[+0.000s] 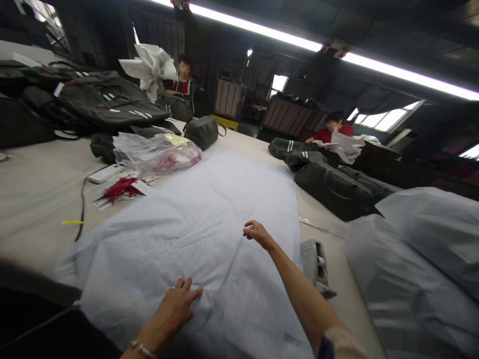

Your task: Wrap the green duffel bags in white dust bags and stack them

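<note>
Left hand [174, 306], 6 o'clock: palm down, fingers spread, pressing near edge of paper sheet [209, 209].
Right hand [255, 232], 1 o'clock from left hand: fingers curled at crease; pinch or mere touch, cannot tell.
Sheet flat on table [33, 189], creased, running 6 to 12 o'clock.
Tape dispenser [316, 264], 3 o'clock, just beside sheet edge.
Risk: thin sheet likely tears or wrinkles if hands pull apart; right forearm could knock dispenser.
Dark bags [337, 192] 2 o'clock; red tassels [119, 188] 10 o'clock.

Single head view, worn, looks forward and down across counter [33, 189]; hands close at bottom edge, workshop far behind.
</note>
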Demonstrator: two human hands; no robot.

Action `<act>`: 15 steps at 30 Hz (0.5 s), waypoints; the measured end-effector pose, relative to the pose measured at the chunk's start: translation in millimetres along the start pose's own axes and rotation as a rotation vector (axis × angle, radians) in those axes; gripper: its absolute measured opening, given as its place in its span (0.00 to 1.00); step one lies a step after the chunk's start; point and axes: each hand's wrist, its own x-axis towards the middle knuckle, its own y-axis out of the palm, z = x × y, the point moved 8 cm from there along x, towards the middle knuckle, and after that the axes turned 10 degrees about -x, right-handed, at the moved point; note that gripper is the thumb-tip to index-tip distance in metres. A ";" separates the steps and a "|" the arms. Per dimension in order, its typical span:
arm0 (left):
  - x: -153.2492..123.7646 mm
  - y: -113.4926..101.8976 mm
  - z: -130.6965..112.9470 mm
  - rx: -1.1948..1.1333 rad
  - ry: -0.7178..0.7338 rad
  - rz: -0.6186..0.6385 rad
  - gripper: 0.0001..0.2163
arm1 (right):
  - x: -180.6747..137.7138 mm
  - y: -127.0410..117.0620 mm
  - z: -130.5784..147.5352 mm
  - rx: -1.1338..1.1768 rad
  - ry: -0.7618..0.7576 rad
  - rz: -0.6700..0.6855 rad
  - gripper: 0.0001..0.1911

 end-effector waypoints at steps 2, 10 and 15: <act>2.2 4.4 2.5 -0.001 -0.013 -0.004 0.34 | 19.0 11.5 -5.8 -0.091 0.056 0.041 0.07; 7.5 15.9 9.4 -0.016 -0.024 -0.020 0.35 | 57.1 38.1 -42.7 -0.488 0.284 0.182 0.11; 7.2 17.9 10.8 -0.029 -0.007 -0.024 0.34 | 63.4 31.2 -47.2 -0.615 0.320 0.188 0.14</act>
